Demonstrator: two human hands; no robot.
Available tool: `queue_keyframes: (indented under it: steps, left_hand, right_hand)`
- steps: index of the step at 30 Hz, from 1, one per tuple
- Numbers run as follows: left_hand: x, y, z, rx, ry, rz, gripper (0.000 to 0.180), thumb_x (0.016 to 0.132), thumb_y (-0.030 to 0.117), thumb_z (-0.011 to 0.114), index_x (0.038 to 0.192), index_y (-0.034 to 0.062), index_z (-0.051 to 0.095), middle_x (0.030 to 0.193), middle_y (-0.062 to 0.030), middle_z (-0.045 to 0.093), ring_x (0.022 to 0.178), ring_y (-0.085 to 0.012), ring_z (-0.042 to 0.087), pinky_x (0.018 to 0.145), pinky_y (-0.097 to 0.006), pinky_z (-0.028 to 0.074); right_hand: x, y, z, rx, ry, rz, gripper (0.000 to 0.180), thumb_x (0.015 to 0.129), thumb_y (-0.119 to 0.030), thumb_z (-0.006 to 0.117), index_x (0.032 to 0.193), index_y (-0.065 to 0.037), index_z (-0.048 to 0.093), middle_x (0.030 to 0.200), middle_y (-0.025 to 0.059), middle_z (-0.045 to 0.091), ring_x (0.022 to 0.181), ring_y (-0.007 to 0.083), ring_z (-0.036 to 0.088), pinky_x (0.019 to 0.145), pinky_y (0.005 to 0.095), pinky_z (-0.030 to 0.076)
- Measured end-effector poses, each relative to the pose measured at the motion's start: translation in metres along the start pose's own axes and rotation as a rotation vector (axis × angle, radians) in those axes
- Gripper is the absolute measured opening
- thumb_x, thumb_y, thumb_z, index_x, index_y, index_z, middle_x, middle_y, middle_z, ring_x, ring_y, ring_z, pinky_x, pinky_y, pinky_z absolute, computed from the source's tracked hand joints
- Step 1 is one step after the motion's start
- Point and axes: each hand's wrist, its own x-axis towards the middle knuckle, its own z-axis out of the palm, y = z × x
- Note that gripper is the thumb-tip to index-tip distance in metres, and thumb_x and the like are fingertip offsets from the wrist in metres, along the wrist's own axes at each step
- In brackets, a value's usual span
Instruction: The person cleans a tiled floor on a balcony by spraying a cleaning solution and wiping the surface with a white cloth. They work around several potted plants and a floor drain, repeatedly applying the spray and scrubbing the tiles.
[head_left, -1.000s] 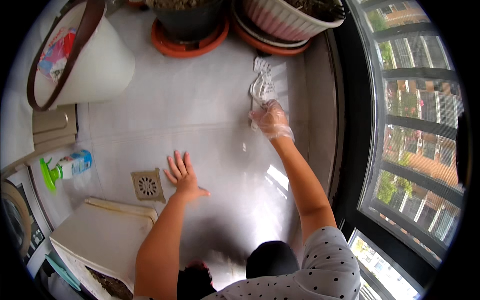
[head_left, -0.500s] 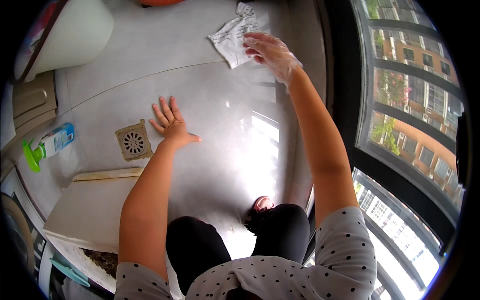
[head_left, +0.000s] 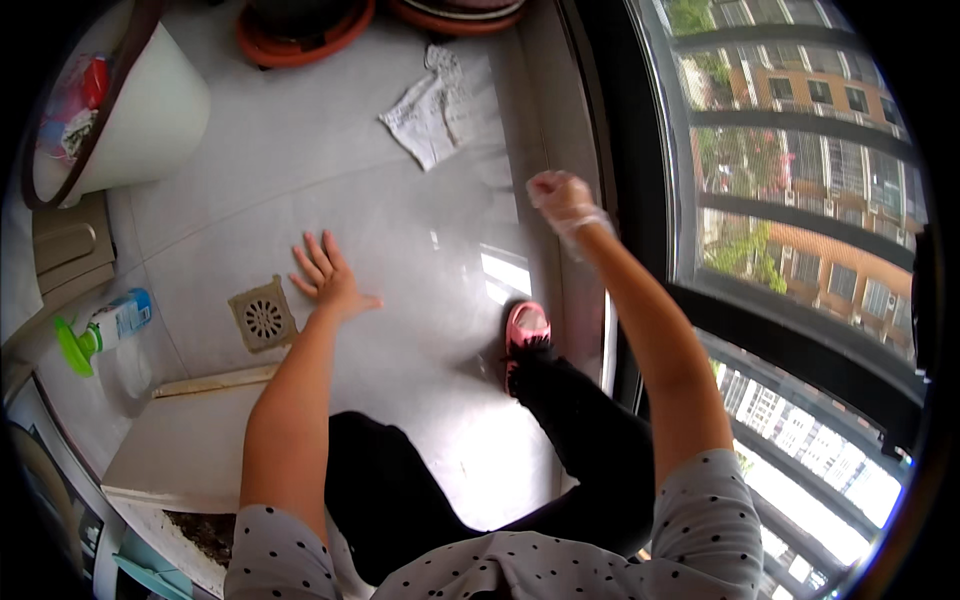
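My bare left hand (head_left: 330, 279) lies flat on the grey tiled floor with its fingers spread, just right of a square floor drain (head_left: 264, 314). Nothing is under its visible fingers except tile. My right hand (head_left: 562, 200) wears a clear plastic glove and is raised near the window-side wall, slightly blurred. Its fingers are curled in, with nothing seen in them. A crumpled white cloth (head_left: 425, 115) with dark marks rests on the floor ahead, to the left of and apart from my right hand.
At left lies a spray bottle (head_left: 103, 328) with a green trigger head. A white bin (head_left: 160, 115) with a dark rim stands far left. Red-brown plant saucers (head_left: 305, 50) are at the far edge. A white box-like block (head_left: 190, 445) sits beside my left arm; barred windows (head_left: 800, 180) line the right.
My right hand has drawn back from beside the cloth toward me and the wall, its fingers curling in. My left hand stays on the floor. My pink-shod foot has moved forward, and the view has shifted.
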Motion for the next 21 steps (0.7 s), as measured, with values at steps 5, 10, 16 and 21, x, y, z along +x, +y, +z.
queue_keyframes:
  steps: [5, 10, 16, 21]
  left_hand:
    - [0.001, 0.003, -0.002, -0.038, -0.017, 0.006, 0.140, 0.047, 0.037, 0.084, 0.137, 0.0057, -0.019, 0.141, -0.0218, -0.025, 0.128, -0.0406, -0.026, 0.100, -0.058, -0.010]
    - [0.006, 0.005, 0.000, -0.041, -0.046, 0.007, 0.142, 0.046, 0.040, 0.084, 0.136, 0.0051, -0.021, 0.140, -0.0219, -0.026, 0.128, -0.0399, -0.027, 0.099, -0.058, -0.011]
    - [0.011, 0.002, 0.002, -0.066, -0.058, 0.003, 0.142, 0.046, 0.040, 0.084, 0.136, 0.0044, -0.020, 0.139, -0.0231, -0.027, 0.127, -0.0407, -0.028, 0.099, -0.057, -0.013]
    - [0.008, 0.003, 0.004, -0.082, -0.057, -0.007, 0.142, 0.046, 0.040, 0.084, 0.135, 0.0033, -0.019, 0.139, -0.0236, -0.027, 0.127, -0.0409, -0.027, 0.099, -0.057, -0.014]
  right_hand:
    - [0.079, -0.045, 0.081, 0.064, 0.313, -0.431, 0.019, 0.080, -0.008, 0.048, 0.090, -0.004, 0.063, 0.088, 0.0198, 0.061, 0.080, 0.0335, 0.060, 0.071, 0.0376, 0.048]
    - [0.153, -0.090, 0.087, 0.175, 0.370, -0.345, 0.022, 0.076, -0.007, 0.052, 0.096, -0.004, 0.060, 0.093, 0.0199, 0.059, 0.088, 0.0367, 0.056, 0.075, 0.0391, 0.047]
    - [0.195, -0.097, 0.097, 0.064, 0.378, -0.474, 0.022, 0.080, -0.008, 0.046, 0.098, 0.000, 0.056, 0.101, 0.0212, 0.057, 0.091, 0.0373, 0.055, 0.080, 0.0385, 0.045]
    - [0.205, -0.108, 0.099, 0.612, 0.257, -0.232, 0.027, 0.088, -0.020, 0.044, 0.102, 0.001, 0.051, 0.097, 0.0230, 0.058, 0.090, 0.0385, 0.055, 0.079, 0.0395, 0.043]
